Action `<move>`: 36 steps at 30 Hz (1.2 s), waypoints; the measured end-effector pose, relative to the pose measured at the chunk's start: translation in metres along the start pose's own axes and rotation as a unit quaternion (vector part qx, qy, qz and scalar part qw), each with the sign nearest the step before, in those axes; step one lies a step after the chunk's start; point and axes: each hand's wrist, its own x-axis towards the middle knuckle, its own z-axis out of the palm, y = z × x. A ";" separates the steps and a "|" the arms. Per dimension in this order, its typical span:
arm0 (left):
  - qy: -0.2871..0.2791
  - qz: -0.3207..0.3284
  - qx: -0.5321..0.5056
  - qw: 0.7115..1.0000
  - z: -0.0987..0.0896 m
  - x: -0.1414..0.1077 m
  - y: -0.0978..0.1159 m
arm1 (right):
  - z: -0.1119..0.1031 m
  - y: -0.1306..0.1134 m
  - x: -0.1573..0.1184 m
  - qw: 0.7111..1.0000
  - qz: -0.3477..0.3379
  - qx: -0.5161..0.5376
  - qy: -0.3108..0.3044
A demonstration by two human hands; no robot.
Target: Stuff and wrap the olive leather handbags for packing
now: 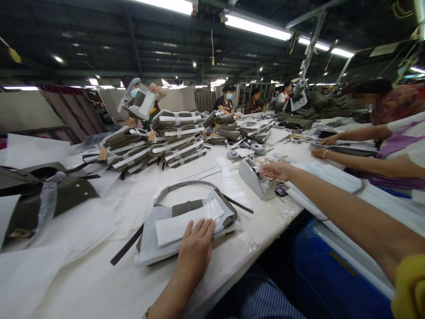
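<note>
My left hand (195,243) lies flat, fingers spread, on a folded white sheet (175,225) on top of a dark olive bag (187,207). White paper covers much of the bag, its wrapped handle loops toward the back, and a dark strap reaches out at each side. My right hand (275,170) is stretched out to the right, at the top of a grey tape dispenser (257,179). Its fingers are bent together at the dispenser's roll; what they hold, if anything, is too small to make out.
Stacked olive bags with white padding (181,133) stand at the back. Another bag (71,195) and loose white paper (79,230) lie left. A co-worker's hands (320,153) work at the right. A blue bin (332,270) stands below the table edge.
</note>
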 end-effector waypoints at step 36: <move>0.000 0.035 0.023 0.999 0.005 -0.003 -0.008 | -0.055 0.097 -0.103 0.967 -0.020 -0.230 0.110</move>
